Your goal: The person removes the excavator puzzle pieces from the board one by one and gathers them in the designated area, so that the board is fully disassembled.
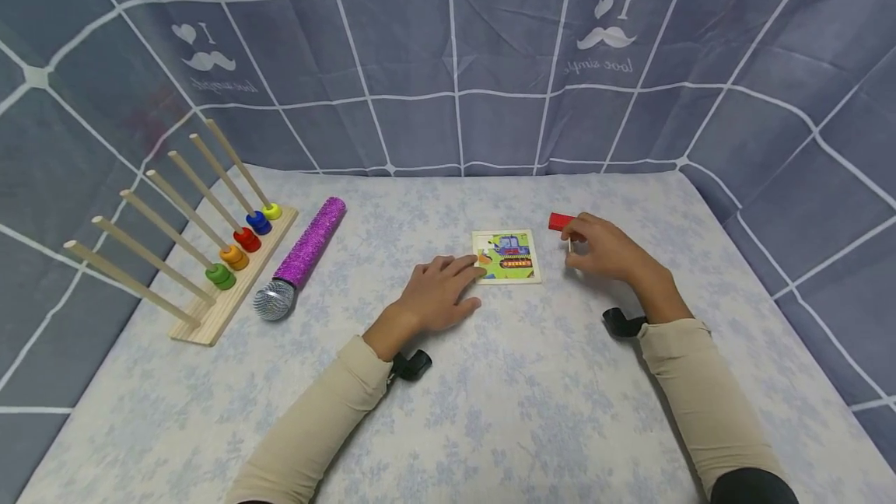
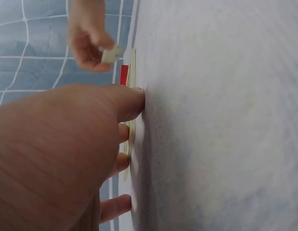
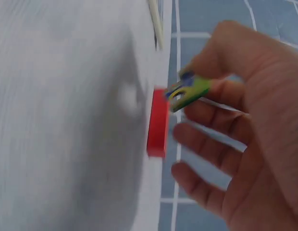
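A small square picture puzzle [image 1: 507, 257] with a pale wooden frame and a vehicle picture lies flat mid-table. My left hand [image 1: 437, 294] is spread palm down beside it, fingertips touching its left edge. To the right of the puzzle, my right hand [image 1: 605, 247] pinches a small puzzle piece [image 3: 191, 92] between thumb and index finger, held above the table. Green, blue and yellow print shows on the piece in the right wrist view; its pale back [image 2: 110, 55] faces the left wrist camera. Just beyond those fingers lies a red block [image 1: 558, 222].
At the left stands a wooden peg rack [image 1: 231, 286] with several upright rods and coloured rings. A microphone [image 1: 308, 251] with a glittery purple handle lies beside it. Grey-blue gridded cloth [image 1: 420, 45] hangs round the back and sides of the table.
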A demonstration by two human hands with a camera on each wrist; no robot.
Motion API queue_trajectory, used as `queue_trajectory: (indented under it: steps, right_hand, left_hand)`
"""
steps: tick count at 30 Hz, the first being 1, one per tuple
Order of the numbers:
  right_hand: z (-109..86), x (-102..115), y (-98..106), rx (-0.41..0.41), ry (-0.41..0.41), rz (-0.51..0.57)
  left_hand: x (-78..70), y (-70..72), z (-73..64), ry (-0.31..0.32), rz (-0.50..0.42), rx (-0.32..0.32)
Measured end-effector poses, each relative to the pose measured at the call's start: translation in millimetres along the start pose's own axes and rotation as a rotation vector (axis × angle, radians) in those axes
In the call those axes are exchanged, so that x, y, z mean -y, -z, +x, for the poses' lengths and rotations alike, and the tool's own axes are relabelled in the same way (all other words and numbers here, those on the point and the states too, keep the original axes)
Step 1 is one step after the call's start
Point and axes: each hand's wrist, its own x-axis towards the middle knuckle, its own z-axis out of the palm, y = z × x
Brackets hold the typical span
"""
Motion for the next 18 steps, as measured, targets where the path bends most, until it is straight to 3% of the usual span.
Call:
queue_trajectory:
  steps: [6, 18]
  right_hand:
    - [-3.3, -10, -4, 0.031, -0.049, -0.060]
    - [-3.0, -17, -15, 0.039, -0.058, -0.023]
  left_hand:
    - [0.9, -0.3, 1.0, 0.009, -0.010, 0.014]
    - [1.1, -1.3, 1.6, 0.009, -0.005, 0.002]
